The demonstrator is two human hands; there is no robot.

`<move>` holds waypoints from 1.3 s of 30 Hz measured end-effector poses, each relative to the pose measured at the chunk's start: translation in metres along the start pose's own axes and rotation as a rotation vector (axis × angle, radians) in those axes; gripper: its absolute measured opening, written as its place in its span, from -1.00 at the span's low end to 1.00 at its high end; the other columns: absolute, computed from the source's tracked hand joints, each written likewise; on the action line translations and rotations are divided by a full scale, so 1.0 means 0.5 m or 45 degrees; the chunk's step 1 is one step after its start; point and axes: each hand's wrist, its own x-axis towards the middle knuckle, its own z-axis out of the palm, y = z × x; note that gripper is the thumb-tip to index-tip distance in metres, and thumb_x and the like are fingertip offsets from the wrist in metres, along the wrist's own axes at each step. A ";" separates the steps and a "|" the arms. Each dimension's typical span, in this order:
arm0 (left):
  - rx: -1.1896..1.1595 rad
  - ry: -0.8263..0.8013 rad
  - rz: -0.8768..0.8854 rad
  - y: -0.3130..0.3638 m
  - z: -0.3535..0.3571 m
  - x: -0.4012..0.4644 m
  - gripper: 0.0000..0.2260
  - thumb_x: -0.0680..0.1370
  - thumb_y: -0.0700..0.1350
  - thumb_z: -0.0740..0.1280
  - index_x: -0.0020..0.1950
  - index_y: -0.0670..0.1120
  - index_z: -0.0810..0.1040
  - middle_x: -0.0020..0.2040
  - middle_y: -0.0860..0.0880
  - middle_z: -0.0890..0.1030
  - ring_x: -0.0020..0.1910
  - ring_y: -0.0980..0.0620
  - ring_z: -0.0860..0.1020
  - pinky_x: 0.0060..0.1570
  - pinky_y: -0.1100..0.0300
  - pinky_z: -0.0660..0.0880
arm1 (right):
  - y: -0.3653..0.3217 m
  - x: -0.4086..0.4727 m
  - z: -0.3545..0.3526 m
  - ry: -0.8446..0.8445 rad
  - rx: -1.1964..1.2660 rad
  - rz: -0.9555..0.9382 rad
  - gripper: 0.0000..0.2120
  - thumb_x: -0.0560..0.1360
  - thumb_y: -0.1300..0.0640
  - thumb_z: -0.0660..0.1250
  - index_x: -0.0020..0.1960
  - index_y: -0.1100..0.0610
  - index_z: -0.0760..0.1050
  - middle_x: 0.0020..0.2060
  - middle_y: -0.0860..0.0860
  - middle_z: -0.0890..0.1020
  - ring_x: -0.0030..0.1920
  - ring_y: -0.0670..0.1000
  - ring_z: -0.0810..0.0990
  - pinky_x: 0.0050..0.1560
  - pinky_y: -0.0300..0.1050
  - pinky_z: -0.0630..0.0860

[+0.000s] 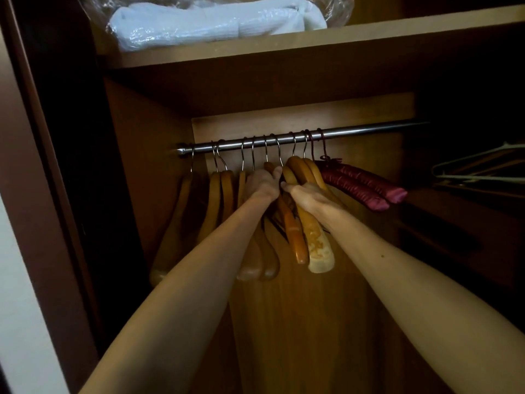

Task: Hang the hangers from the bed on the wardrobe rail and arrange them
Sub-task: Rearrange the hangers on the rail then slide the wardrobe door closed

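A steel wardrobe rail [355,131] runs across the cupboard with several wooden hangers [216,194] hooked over it. Two padded maroon hangers [360,184] hang at the right end of the row. Both my arms reach in under the rail. My left hand [262,183] grips the neck of a wooden hanger near the middle of the row. My right hand [308,196] holds a bunch of wooden hangers [315,240] just to its right, fingers curled round their shoulders. The fingertips of both hands are hidden among the hangers.
A shelf [312,41] above the rail carries a white blanket in clear plastic [216,21]. The wardrobe's dark side panel [56,166] stands at the left. Pale wire hangers [483,166] lie on a dark ledge at the right. The rail's right stretch is bare.
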 end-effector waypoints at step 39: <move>-0.127 -0.691 0.829 -0.114 0.442 -0.550 -0.82 0.57 -0.02 0.37 0.14 0.00 0.63 -0.03 0.07 0.70 -0.08 0.10 0.66 -0.03 0.05 0.65 | 0.597 -0.505 -0.094 0.036 -0.696 0.214 -0.91 0.50 0.23 0.34 -0.06 0.06 0.53 -0.32 -0.10 0.57 -0.37 -0.12 0.55 -0.46 -0.30 0.44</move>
